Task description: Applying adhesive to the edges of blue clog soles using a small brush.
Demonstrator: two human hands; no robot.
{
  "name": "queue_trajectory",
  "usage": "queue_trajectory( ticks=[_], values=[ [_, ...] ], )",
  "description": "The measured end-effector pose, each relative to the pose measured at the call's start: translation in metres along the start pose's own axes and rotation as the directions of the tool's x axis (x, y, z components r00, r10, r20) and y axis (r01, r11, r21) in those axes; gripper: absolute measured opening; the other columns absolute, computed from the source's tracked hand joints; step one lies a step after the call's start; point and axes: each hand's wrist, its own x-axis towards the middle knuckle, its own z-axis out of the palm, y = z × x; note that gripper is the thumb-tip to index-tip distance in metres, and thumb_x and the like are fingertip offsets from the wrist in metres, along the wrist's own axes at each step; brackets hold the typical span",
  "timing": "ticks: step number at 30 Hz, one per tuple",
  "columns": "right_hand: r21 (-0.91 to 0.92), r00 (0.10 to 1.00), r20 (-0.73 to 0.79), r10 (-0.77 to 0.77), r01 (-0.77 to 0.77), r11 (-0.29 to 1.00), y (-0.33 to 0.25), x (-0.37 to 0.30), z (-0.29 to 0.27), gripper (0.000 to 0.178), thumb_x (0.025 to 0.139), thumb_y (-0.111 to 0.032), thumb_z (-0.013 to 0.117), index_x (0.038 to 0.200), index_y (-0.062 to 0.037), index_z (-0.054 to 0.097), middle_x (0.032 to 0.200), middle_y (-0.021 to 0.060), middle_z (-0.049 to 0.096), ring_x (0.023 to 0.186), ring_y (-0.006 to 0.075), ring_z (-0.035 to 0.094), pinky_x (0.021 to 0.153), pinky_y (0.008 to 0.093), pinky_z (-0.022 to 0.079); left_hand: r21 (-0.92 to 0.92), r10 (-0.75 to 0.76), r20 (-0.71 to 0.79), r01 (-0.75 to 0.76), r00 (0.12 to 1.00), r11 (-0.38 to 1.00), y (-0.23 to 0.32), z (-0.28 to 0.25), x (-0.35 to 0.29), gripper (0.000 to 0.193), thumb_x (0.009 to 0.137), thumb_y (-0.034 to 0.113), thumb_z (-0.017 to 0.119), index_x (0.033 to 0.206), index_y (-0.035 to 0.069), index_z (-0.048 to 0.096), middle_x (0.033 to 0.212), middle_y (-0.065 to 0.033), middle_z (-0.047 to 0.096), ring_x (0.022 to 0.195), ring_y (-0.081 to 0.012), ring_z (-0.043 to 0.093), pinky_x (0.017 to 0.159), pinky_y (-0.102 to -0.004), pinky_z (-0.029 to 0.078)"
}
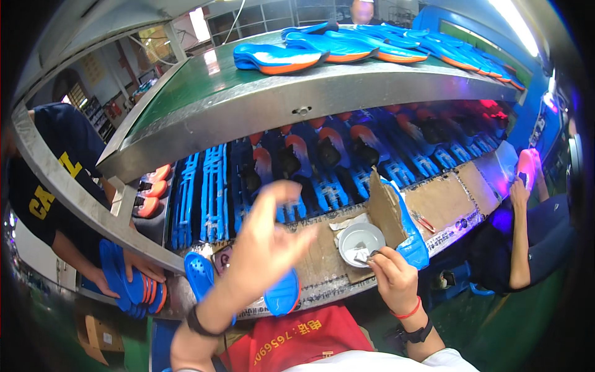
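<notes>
My left hand (273, 235) is raised over the front of the bench, blurred by motion, its fingers apart and nothing visible in them. Beneath that arm lie a blue shoe sole with an orange edge (283, 292) and a blue perforated piece (199, 274), both partly covered. My right hand (395, 282) pinches something small and dark at the rim of a white bowl (361, 232); I cannot make out what it is. Inside the bowl is a pale scrap. Beside it, a blue sole (412, 232) leans against an upright cardboard flap (385, 204).
Behind the bench, a conveyor carries rows of blue racks (328, 192) with orange-and-dark shoe parts. A metal-edged shelf (248, 99) above holds blue-and-orange soles (279, 59). At left a co-worker handles stacked soles (133, 282); at right another holds a lit pink piece (527, 167).
</notes>
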Motion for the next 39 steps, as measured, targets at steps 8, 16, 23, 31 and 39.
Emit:
queue_trajectory(
  ticks=[8,16,23,31,39],
  values=[
    [-0.085,0.993,0.11,-0.042,0.051,0.995,0.009,0.002,0.022,0.016,0.08,-0.003,0.068,0.095,-0.0042,0.062,0.098,0.0146,0.063,0.069,0.0328,0.065,0.057,0.0376,0.052,0.645,-0.547,-0.125,0.487,0.828,0.589,-0.09,0.055,-0.158,0.057,0.077,0.017,0.076,0.119,-0.002,0.042,0.116,-0.0216,0.044,0.084,-0.0427,0.061,0.071,-0.0466,0.052],
    [-0.203,0.982,0.184,0.051,-0.013,0.979,0.025,0.007,0.037,0.01,0.084,-0.006,0.064,0.093,-0.0025,0.06,0.099,0.0159,0.062,0.067,0.035,0.064,0.057,0.0409,0.052,-0.308,-0.516,-0.325,0.428,0.792,0.85,-0.127,0.046,-0.173,0.066,0.08,-0.006,0.068,0.134,-0.004,0.031,0.126,-0.0144,0.035,0.089,-0.0144,0.058,0.067,-0.0244,0.053],
    [-0.2,0.962,0.272,0.039,0.017,0.98,0.035,0.005,0.042,0.011,0.084,-0.008,0.064,0.093,-0.0041,0.06,0.096,0.0145,0.061,0.064,0.0351,0.064,0.056,0.0413,0.052,-0.913,-0.673,0.118,0.346,0.731,0.216,-0.111,0.015,-0.156,0.037,0.084,-0.001,0.055,0.121,-0.002,0.052,0.109,-0.0097,0.062,0.092,-0.0143,0.06,0.073,-0.0258,0.048],
    [-0.181,0.952,0.306,0.008,0.05,0.982,0.037,0.004,0.049,0.009,0.085,-0.01,0.065,0.092,-0.0055,0.061,0.095,0.0131,0.062,0.065,0.0352,0.064,0.056,0.0414,0.052,-0.838,-0.602,0.081,0.381,0.794,0.391,-0.091,0.021,-0.139,0.062,0.083,-0.005,0.061,0.138,0.002,0.034,0.121,-0.0138,0.059,0.11,-0.0236,0.061,0.09,-0.0368,0.054],
    [-0.18,0.96,0.279,0.023,0.029,0.983,0.037,0.006,0.042,0.011,0.084,-0.01,0.066,0.092,-0.0053,0.061,0.095,0.0132,0.062,0.067,0.0352,0.065,0.057,0.0413,0.053,-0.652,-0.45,0.027,0.357,0.892,0.668,-0.078,0.043,-0.107,0.061,0.084,-0.007,0.063,0.138,0.0,0.036,0.125,-0.0133,0.056,0.108,-0.021,0.061,0.088,-0.0337,0.055]
  ],
)
